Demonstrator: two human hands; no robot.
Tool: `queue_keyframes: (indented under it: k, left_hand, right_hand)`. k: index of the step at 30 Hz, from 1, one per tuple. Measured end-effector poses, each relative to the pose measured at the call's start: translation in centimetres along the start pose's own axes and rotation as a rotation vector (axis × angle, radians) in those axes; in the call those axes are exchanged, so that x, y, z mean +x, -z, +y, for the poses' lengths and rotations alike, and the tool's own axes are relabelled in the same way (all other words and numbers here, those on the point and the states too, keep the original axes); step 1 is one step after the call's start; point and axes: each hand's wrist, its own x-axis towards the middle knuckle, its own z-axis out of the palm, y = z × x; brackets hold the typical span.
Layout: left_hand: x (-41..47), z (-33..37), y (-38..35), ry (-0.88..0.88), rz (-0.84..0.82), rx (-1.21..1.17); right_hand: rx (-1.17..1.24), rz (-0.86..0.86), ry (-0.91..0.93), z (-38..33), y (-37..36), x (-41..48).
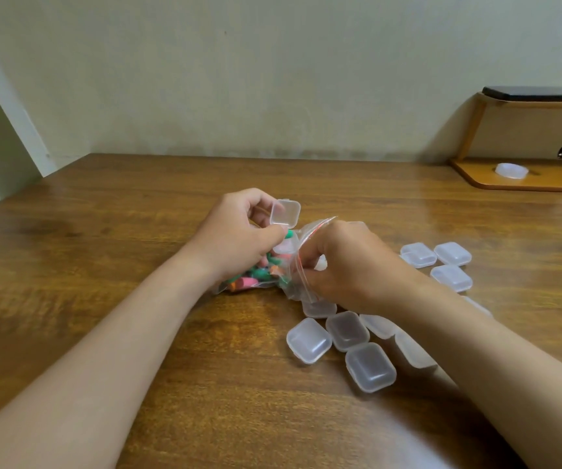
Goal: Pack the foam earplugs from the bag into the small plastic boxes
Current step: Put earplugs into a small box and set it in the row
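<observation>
Gripping an open clear plastic box in the curled left hand; pinching the mouth of the zip bag between right hand thumb and fingers.

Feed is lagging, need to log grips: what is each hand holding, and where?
The left hand grips an open small box by its lower part, lid raised. The right hand pinches the bag at its red-striped mouth edge.
</observation>
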Motion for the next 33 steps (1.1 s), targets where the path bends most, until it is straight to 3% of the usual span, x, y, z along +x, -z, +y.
queue_keyframes:
  k: [24, 33]
  left_hand:
    - [-0.2, 0.3, 0.1, 0.007, 0.011, 0.032]
    - [-0.3, 0.5, 0.3, 0.016, 0.003, 0.058]
  right_hand:
    - [-0.033, -0.050, -0.001, -0.1, -0.1, 0.0]
    - [0.125, 0.105, -0.016, 1.8, 2.2, -0.5]
